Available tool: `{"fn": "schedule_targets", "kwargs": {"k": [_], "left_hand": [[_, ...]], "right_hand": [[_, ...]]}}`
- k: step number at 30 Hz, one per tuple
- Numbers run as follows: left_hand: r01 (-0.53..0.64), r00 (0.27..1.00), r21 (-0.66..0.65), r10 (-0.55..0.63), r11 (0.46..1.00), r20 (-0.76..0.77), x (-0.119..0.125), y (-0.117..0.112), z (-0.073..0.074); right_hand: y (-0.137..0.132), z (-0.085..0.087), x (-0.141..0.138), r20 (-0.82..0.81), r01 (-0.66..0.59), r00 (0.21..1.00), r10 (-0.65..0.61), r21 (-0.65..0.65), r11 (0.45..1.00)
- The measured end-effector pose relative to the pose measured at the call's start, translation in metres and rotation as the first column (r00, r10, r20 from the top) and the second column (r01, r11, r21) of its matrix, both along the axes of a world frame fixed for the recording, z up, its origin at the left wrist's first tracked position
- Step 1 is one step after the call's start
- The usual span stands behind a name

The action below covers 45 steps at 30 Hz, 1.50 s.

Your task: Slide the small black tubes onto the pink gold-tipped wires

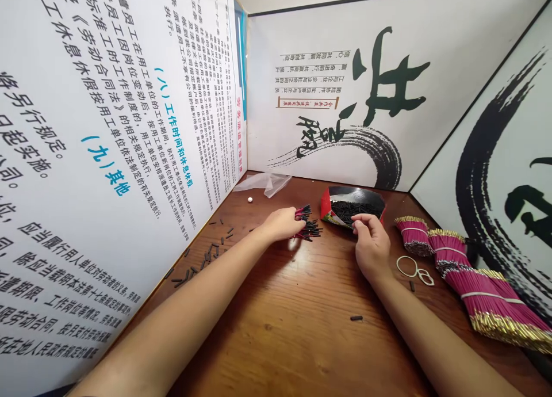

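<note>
My left hand (pixel 283 223) is closed around a bunch of thin red wires (pixel 309 224), whose black-sleeved ends fan out to the right. At the front edge of a red and black box (pixel 326 205), my right hand (pixel 372 243) has thumb and index finger pinched together. Whatever sits between those fingertips is too small to make out. Many short black tubes (pixel 351 210) fill the box. Bundles of magenta wires with gold tips (pixel 485 296) lie to the right of my right forearm, tied with white bands.
Loose black tubes (pixel 210 253) are scattered along the left wall panel. Pale rubber bands (pixel 406 265) and single tubes (pixel 356 318) lie on the wooden table (pixel 276 328). A clear plastic bag (pixel 269 184) rests at the back. Printed panels (pixel 319 34) enclose the table.
</note>
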<state>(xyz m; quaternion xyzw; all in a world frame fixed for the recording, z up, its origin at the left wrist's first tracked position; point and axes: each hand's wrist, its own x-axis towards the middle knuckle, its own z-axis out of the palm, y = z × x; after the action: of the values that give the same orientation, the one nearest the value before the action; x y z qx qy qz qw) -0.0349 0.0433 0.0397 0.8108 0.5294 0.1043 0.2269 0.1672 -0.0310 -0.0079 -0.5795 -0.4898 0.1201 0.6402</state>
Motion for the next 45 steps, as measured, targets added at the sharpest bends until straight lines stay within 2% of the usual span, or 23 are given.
{"fn": "schedule_targets", "kwargs": {"k": [4, 9, 16, 25, 33, 39, 45], "left_hand": [[0.016, 0.997, 0.024, -0.014, 1.0, -0.078, 0.003, -0.002, -0.004], [0.014, 0.993, 0.05, -0.008, 0.999, -0.115, 0.001, -0.002, -0.002], [0.12, 0.979, 0.112, -0.099, 0.986, -0.179, -0.009, 0.001, -0.001], [0.131, 0.956, 0.202, -0.069, 0.971, -0.287, -0.003, -0.009, 0.003], [0.22, 0.919, 0.201, -0.133, 0.954, -0.372, -0.005, -0.011, -0.001], [0.229, 0.908, 0.264, -0.108, 0.937, -0.405, -0.003, -0.012, -0.009], [0.233, 0.902, 0.227, -0.122, 0.946, -0.414, -0.001, -0.009, -0.006]], "right_hand": [[-0.001, 0.001, -0.001, 0.004, 0.0, 1.0, 0.0, 0.006, 1.0], [0.0, 0.0, 0.0, 0.001, -0.002, 1.0, 0.002, -0.008, 1.0], [0.001, -0.002, 0.001, -0.02, -0.021, 1.0, 0.021, -0.012, 1.0], [0.002, -0.002, 0.001, -0.029, -0.037, 0.999, 0.036, -0.027, 0.999], [0.002, -0.002, 0.001, -0.038, -0.047, 0.998, 0.046, -0.027, 0.999], [0.002, 0.0, 0.0, -0.025, -0.037, 0.999, 0.036, -0.031, 0.999], [0.001, 0.0, 0.001, -0.02, -0.034, 0.999, 0.033, -0.053, 0.998]]}}
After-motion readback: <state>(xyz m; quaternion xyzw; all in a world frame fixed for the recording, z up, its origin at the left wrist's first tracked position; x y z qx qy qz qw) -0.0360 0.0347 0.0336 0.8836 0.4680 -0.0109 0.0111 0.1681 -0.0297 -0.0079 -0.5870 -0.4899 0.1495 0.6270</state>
